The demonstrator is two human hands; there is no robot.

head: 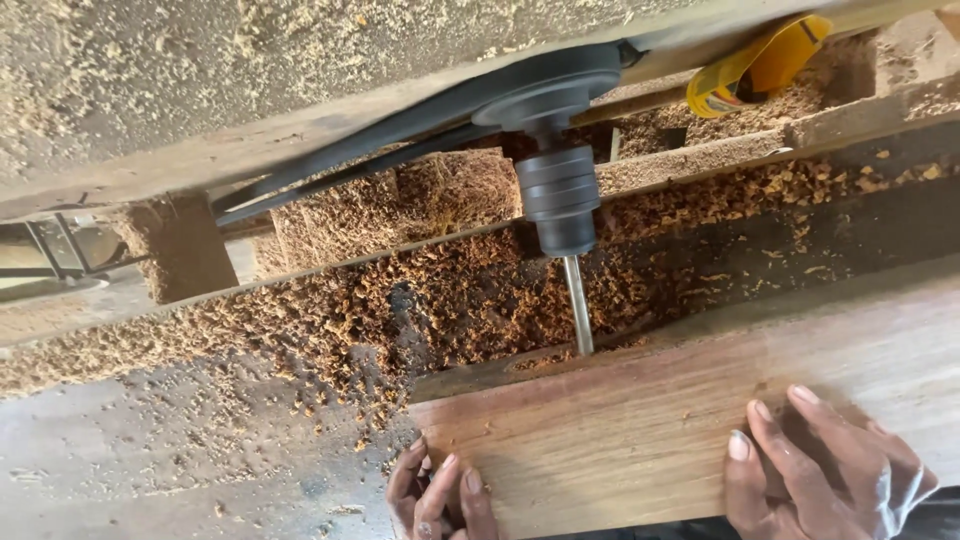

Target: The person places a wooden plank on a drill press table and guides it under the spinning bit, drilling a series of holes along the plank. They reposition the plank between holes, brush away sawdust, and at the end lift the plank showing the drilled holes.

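Drill bit (578, 305) in plank (700, 420) edge; shavings (400, 310) behind.

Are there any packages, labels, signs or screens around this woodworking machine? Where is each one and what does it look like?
Only one candidate, and no signs or screens:
Yellow wrapper or container: top right, tucked between the wooden frame rails behind the drill chuck; curved and crumpled, bright yellow with a printed band of white and dark colours at its lower end. What kind of package it is cannot be told.

a reddish-brown wooden plank (640, 430) lies flat, its slotted far edge meeting the drill bit (578, 305).
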